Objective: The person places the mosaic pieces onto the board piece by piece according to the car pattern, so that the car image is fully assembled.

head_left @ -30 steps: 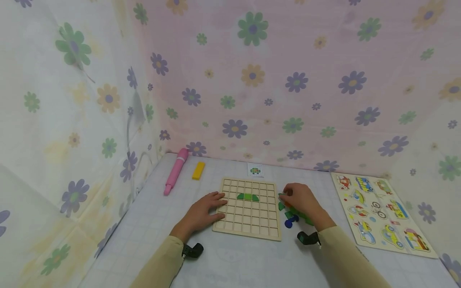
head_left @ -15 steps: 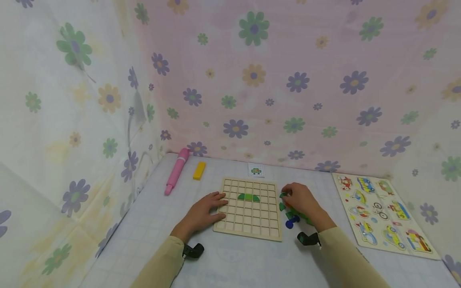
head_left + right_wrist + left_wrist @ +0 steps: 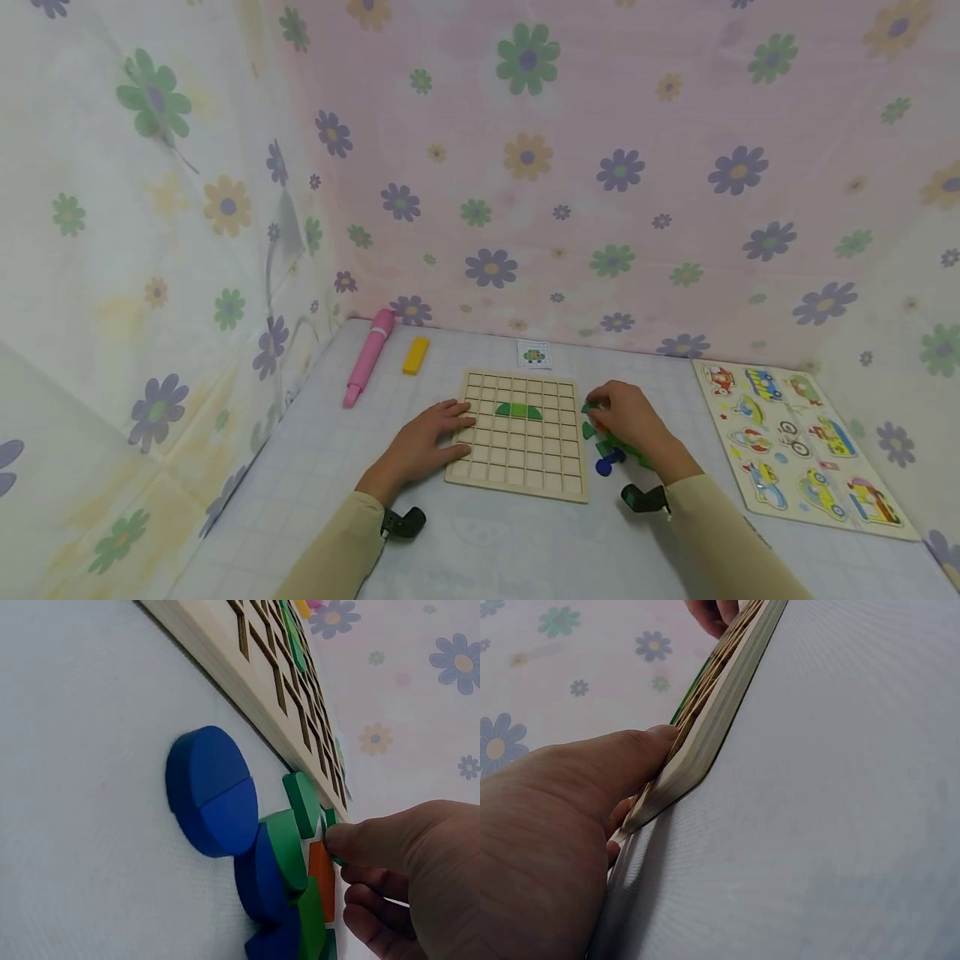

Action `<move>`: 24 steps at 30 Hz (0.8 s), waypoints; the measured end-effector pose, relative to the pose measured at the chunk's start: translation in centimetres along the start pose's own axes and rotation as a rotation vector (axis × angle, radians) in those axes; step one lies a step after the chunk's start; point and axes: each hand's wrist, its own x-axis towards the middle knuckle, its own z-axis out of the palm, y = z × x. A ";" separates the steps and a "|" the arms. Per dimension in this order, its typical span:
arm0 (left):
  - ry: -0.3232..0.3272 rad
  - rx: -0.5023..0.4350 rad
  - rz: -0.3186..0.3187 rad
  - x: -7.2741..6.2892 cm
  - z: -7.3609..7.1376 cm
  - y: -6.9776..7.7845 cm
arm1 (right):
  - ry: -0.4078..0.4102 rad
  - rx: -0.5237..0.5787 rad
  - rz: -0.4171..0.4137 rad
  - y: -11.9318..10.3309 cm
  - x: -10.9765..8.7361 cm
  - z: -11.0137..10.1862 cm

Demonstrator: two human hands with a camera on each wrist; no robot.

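Note:
A square wooden grid board lies on the table, with a row of green pieces set in its upper part. On the board's left edge rests my left hand, fingers extended and thumb on the rim in the left wrist view. Beside the right edge, my right hand pinches a small green block between thumb and fingers; the fingers partly hide it. Below that hand lie loose green blocks, an orange block and blue blocks, some covered by the hand in the head view.
Behind the board lies a small picture card. A yellow block and a pink stick-like object are at the back left. A picture puzzle board lies on the right. Flowered cloth walls surround the table.

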 end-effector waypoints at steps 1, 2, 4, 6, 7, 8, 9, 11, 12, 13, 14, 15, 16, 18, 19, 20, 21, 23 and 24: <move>0.003 -0.001 0.005 0.0 0.0 0.0 | 0.001 0.002 0.001 0.0 0.0 0.0; 0.003 -0.001 0.007 0.0 0.0 0.0 | 0.003 0.007 0.003 0.0 0.0 0.0; 0.005 -0.001 0.007 0.0 0.0 0.1 | 0.010 0.019 0.012 -0.1 0.0 0.1; 0.007 -0.001 0.003 0.0 0.0 0.1 | 0.018 0.034 0.018 -0.1 0.0 0.1; 0.008 0.001 0.001 0.0 0.0 0.1 | 0.021 0.044 0.022 -0.1 0.0 0.1; 0.007 0.003 -0.004 -0.1 0.1 0.1 | 0.024 0.054 0.026 -0.2 -0.1 0.1; 0.008 0.002 -0.006 -0.1 0.1 0.1 | 0.027 0.063 0.026 -0.3 -0.1 0.1; 0.009 0.002 -0.008 -0.1 0.2 0.1 | 0.033 0.080 0.028 -0.5 -0.2 0.0; 0.009 0.002 -0.009 -0.1 0.2 0.1 | 0.034 0.085 0.026 -0.7 -0.3 -0.1; 0.010 0.002 -0.008 -0.1 0.2 0.1 | 0.035 0.088 0.021 -0.9 -0.3 -0.1; 0.009 0.004 -0.009 -0.1 0.2 0.1 | 0.037 0.089 0.014 -1.0 -0.3 -0.2; 0.010 0.003 -0.009 -0.1 0.2 0.1 | 0.040 0.088 0.007 -1.2 -0.3 -0.2; 0.011 0.003 -0.009 -0.1 0.2 0.1 | 0.041 0.085 -0.001 -1.4 -0.4 -0.3; 0.012 0.002 -0.008 -0.1 0.2 0.1 | 0.042 0.075 -0.019 -1.7 -0.4 -0.3; 0.012 0.002 -0.008 -0.1 0.1 0.1 | 0.043 0.074 -0.028 -1.8 -0.4 -0.4; 0.013 0.002 -0.007 -0.1 0.1 0.1 | 0.044 0.073 -0.036 -1.9 -0.4 -0.4; 0.014 0.001 -0.007 -0.1 0.1 0.1 | 0.045 0.071 -0.045 -2.0 -0.4 -0.4; 0.013 0.001 -0.008 -0.1 0.1 0.2 | 0.048 0.069 -0.061 -2.2 -0.4 -0.4; 0.012 0.002 -0.010 -0.1 0.1 0.2 | 0.051 0.070 -0.066 -2.3 -0.4 -0.4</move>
